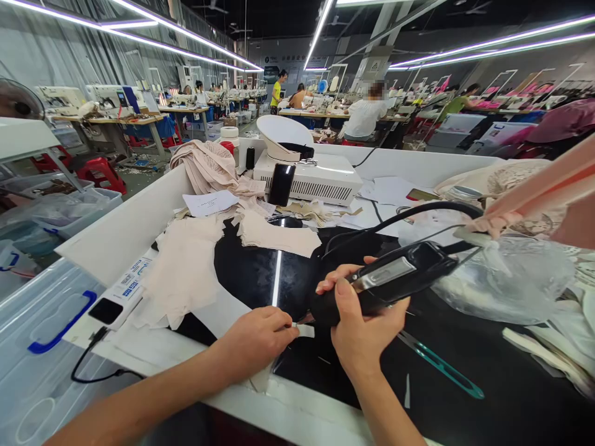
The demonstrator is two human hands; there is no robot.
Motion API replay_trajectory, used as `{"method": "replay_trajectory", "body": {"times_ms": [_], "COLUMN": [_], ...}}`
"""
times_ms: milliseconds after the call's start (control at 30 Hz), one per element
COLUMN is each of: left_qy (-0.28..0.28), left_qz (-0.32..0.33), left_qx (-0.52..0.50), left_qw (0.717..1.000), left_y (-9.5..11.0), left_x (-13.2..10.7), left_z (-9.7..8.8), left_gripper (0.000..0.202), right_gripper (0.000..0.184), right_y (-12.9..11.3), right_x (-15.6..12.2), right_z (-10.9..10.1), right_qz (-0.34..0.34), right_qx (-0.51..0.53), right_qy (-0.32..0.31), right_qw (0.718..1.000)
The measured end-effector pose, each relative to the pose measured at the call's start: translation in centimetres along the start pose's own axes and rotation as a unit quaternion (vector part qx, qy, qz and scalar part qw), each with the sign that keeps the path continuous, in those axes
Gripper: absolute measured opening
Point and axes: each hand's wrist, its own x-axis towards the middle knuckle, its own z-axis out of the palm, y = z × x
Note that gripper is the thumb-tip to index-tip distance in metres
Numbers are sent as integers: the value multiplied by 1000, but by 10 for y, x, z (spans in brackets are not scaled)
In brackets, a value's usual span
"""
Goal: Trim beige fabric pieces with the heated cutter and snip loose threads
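Note:
Over the front of the black work surface (264, 272), my left hand (253, 341) pinches a small white strip (305, 331) between thumb and fingertips. My right hand (365, 310) is wrapped round a black corded handheld tool (390, 275) with a metal plate on its side. The tool's nose points down to the left, close to the strip; whether they touch I cannot tell. Pale pink cloth (525, 192) is tied about the cord end of the tool. To the right of my right hand lies a slim teal-handled tool (446, 368).
Beige cut pieces (181, 266) are piled at left, and one more piece (279, 235) lies behind my hands. A vented white box (311, 176) carries a white cap-like object (283, 139). A phone (282, 184) leans before it. A plastic bag (506, 279) lies at right.

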Motion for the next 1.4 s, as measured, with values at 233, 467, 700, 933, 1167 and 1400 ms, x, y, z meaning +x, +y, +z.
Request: {"method": "replay_trajectory", "body": {"times_ms": [233,467,700,933,1167,1400], "left_qy": [4,11,10,0,1,10], "left_qz": [2,1,10,14,16,29], "left_qx": [0,3,-15,-25,-24,-18], "left_qw": [1000,1000,1000,1000,1000,999], "left_y": [0,1,-1,-1,-2,-3], "left_x": [0,-1,-1,0,0,1], "left_z": [0,-3,-5,-11,-9,-10], "left_gripper": [18,18,17,22,20,22], "right_gripper": [41,45,41,41,39,39], "right_y": [-3,-4,-1,-10,-7,-12], "right_x": [5,7,7,-3,-10,-4], "right_z": [-1,-9,-11,-9,-6,-10], "right_qz": [8,9,-4,15,6,6], "right_qx": [-11,-6,-20,29,24,15], "right_qy": [15,35,16,7,-18,9], "right_qw": [1000,999,1000,999,1000,1000]}}
